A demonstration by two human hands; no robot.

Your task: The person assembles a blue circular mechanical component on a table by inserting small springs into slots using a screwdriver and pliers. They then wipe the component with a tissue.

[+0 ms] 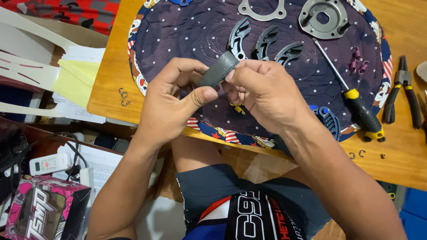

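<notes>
Bare mat lies open far left; curved metal pieces, a screwdriver and pliers crowd the right.

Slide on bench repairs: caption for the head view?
Both hands pinch a dark curved pad above a quilted mat strewn with parts.

Screwdriver on mat; pliers right.
</notes>
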